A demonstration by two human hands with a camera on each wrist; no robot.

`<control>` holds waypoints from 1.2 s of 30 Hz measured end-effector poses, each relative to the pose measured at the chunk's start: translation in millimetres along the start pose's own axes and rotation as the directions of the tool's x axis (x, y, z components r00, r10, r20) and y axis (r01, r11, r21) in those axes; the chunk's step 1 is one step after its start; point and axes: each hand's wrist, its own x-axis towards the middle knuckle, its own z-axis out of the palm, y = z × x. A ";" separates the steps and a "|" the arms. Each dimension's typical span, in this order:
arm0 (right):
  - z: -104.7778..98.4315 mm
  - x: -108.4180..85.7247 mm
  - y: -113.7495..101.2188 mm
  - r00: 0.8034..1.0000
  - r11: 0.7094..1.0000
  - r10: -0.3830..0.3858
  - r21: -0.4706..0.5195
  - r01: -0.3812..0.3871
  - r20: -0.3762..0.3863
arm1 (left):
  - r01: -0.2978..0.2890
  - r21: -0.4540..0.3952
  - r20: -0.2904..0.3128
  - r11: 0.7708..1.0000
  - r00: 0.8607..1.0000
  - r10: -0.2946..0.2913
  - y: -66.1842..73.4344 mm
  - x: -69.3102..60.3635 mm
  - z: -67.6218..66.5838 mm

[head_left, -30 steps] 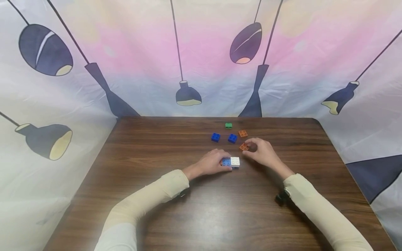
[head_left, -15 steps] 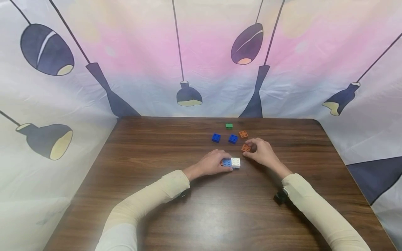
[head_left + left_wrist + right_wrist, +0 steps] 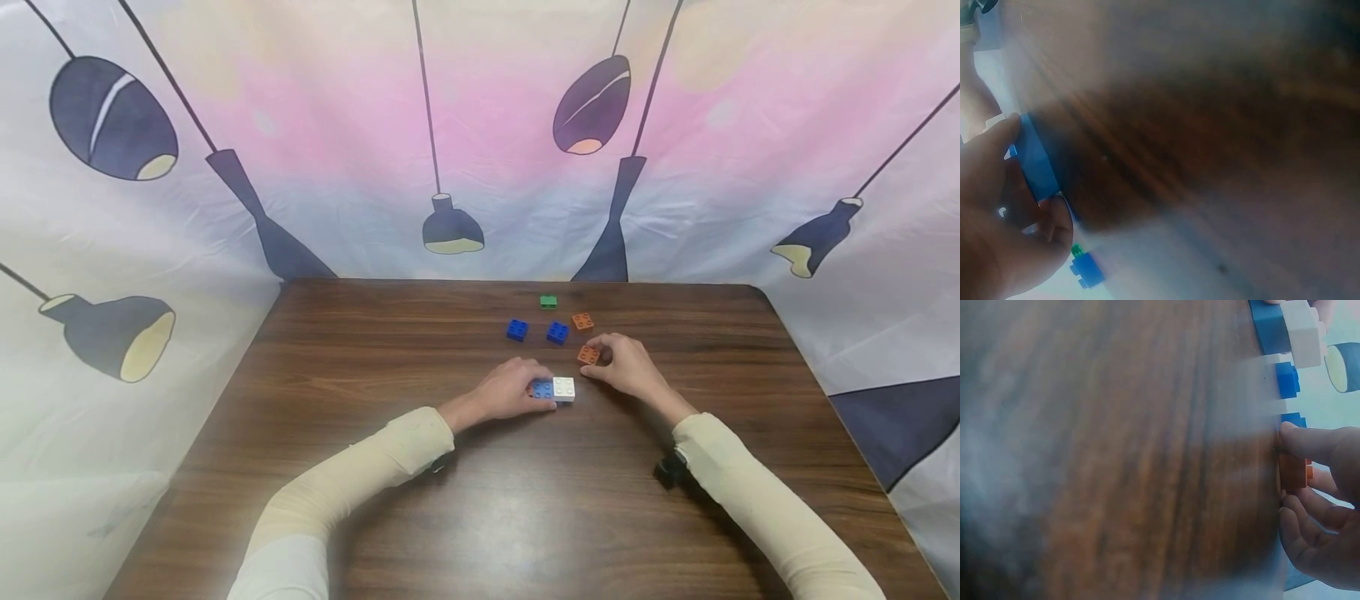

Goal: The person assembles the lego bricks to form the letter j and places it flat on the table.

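Observation:
My left hand (image 3: pixel 512 389) holds a small stack on the table: a blue brick (image 3: pixel 1038 159) below, with a white brick (image 3: pixel 564 389) standing on its right end. A lighter blue brick (image 3: pixel 542 391) and a sliver of orange show between thumb and fingers; the rest is covered by the hand. To the right, my right hand (image 3: pixel 626 363) has thumb and fingertips on opposite sides of an orange brick (image 3: pixel 588 355), pinching it at table level. In the right wrist view this orange brick (image 3: pixel 1293 470) sits between thumb and fingers.
Behind the hands lie a blue brick (image 3: pixel 517 330), a second blue brick (image 3: pixel 557 332), another orange brick (image 3: pixel 582 321) and a green brick (image 3: pixel 548 302). The wooden table (image 3: pixel 420 333) ends at a printed cloth backdrop (image 3: pixel 360 225).
The orange brick at my right hand has shifted slightly to the right and nearer. My left hand and its stack stay in place.

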 end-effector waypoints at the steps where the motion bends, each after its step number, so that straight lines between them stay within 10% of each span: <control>1: -0.1 0.2 0.1 1.000 1.000 -0.004 -0.003 0.004 0.000 | 0.000 -0.005 -0.001 1.000 1.000 0.000 0.2 -0.1 -0.1; 36: -11.1 -22.7 -29.9 0.996 0.995 -0.088 0.045 0.088 -0.007 | 0.015 -0.051 -0.020 0.999 1.000 -0.016 2.8 -1.3 -0.8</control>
